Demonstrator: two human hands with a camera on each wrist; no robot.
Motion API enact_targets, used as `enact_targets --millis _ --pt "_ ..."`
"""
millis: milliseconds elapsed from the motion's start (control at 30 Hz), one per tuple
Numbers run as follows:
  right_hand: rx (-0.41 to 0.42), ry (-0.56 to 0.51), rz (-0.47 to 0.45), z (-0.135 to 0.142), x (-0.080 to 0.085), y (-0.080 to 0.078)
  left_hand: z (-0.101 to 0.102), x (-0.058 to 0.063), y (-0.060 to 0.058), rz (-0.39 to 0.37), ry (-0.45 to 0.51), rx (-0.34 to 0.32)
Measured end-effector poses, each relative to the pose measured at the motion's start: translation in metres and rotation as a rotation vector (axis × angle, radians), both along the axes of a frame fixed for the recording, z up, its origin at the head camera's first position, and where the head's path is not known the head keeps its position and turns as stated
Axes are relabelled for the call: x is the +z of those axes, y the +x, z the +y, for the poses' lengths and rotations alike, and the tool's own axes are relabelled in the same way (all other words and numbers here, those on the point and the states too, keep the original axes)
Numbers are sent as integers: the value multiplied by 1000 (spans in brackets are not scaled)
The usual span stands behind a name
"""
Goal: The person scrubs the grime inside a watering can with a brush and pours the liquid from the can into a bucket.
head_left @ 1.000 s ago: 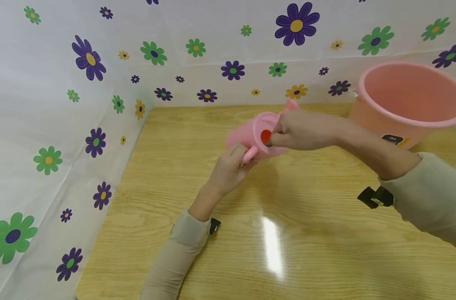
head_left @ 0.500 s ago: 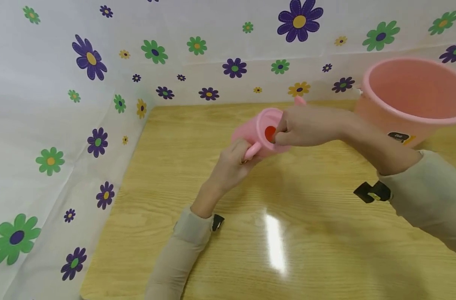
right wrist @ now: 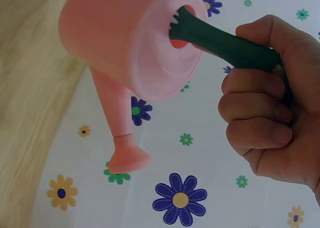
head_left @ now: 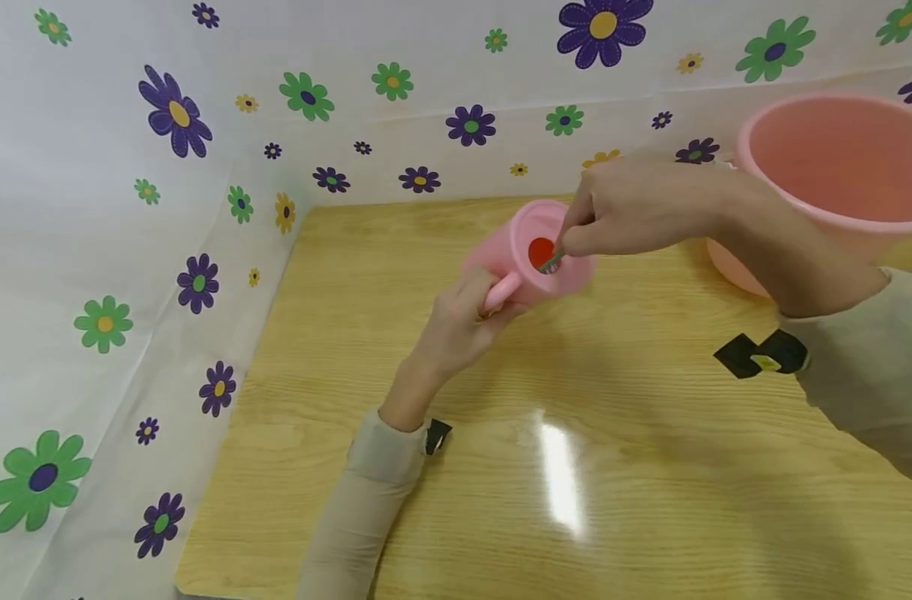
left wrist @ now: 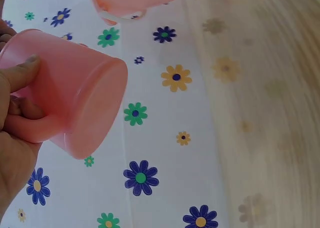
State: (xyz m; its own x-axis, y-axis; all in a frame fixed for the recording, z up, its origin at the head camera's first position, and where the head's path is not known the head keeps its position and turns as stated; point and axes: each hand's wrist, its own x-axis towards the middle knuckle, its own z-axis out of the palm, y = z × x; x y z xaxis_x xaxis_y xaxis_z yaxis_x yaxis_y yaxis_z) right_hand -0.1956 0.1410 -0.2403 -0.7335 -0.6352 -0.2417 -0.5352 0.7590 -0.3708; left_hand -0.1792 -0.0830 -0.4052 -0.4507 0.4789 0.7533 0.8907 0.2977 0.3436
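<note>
Watering can [head_left: 489, 254] tilted over the desk [head_left: 336, 350]; brushing is judged the present step, a steady hold being called for next. Its body is smooth and pink, red showing in the opening [head_left: 540, 249]. Its handle [head_left: 504, 289] is gripped by the left hand [head_left: 459, 321], a green brush [right wrist: 225, 44] at the opening by the right hand [head_left: 643, 208].
</note>
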Motion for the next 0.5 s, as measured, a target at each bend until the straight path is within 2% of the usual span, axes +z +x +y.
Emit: enact_targets --millis 100,233,400,500 --pt "29 -32 17 -2 -6 2 2 6 2 -5 12 -16" --pt "30 -140 2 2 -19 7 5 9 4 -4 21 -32" --pt "-98 -132 17 15 -7 9 8 9 0 -15 32 -35" --pt "-88 -89 14 10 -6 7 8 8 0 -26 55 -26"
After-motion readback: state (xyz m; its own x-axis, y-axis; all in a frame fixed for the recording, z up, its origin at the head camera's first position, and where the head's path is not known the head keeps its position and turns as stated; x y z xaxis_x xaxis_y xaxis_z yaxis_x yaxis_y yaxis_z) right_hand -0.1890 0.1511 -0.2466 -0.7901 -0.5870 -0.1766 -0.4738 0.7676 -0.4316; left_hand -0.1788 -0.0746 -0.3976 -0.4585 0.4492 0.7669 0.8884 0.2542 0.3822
